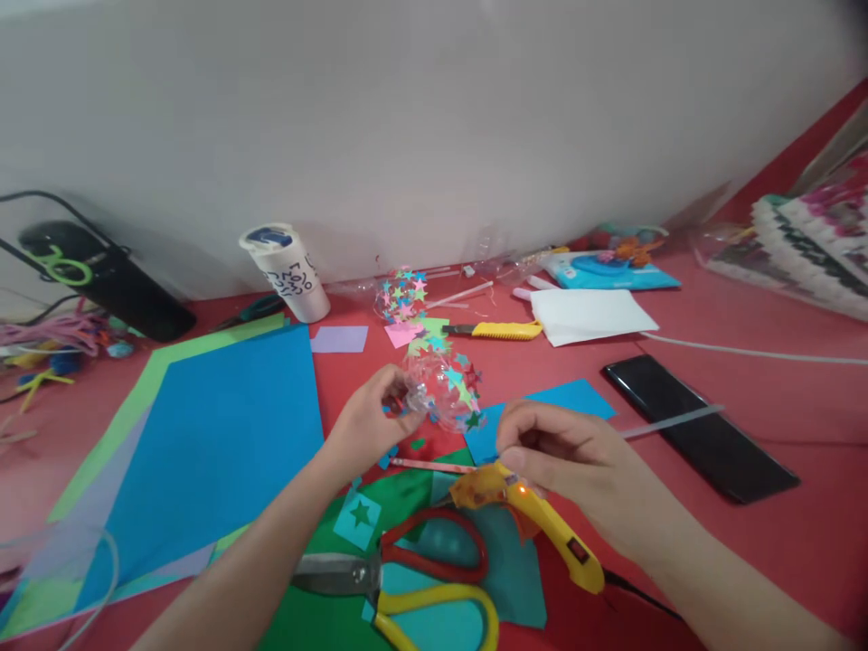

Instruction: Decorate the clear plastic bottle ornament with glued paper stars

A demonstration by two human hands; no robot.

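Observation:
My left hand (370, 418) is closed on the neck of a clear plastic ball (444, 387) covered with small coloured paper stars, held just above the red table (779, 407). My right hand (570, 461) is to its right, fingers pinched together near the ball; whatever it pinches is too small to make out. Below that hand lies a yellow glue gun (552, 529) with a lit orange light. A second star-covered clear ball (401, 294) stands farther back.
Red-and-yellow scissors (420, 583) lie on green paper near me. Large blue paper (210, 443) covers the left. Also there: a white cup (285, 271), a yellow utility knife (498, 331), white sheets (589, 315), a black phone (698, 425), pipe cleaners (47, 339) far left.

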